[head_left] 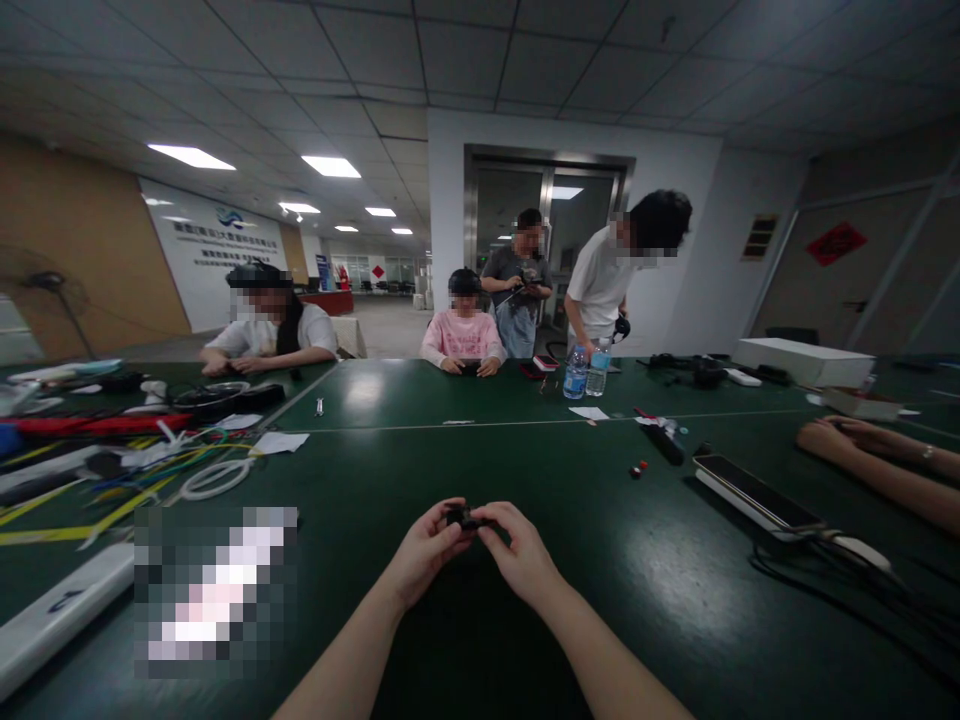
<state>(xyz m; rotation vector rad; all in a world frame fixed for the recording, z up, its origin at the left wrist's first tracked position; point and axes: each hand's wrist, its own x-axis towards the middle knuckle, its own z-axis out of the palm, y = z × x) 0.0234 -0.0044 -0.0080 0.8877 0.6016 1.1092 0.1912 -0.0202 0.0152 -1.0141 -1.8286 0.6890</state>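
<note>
Just above the green tabletop, in the middle of the head view, both my hands meet around a small black object. My left hand closes on its left side with thumb and fingers. From the other side, my right hand pinches its right end between thumb and fingertips. The fingers cover much of the object, and it is too small and dark to tell its kind.
On the left lie tangled cables and a white power strip. To the right are a phone on a white block, black cords and another person's forearms. Two water bottles stand farther back, near several people.
</note>
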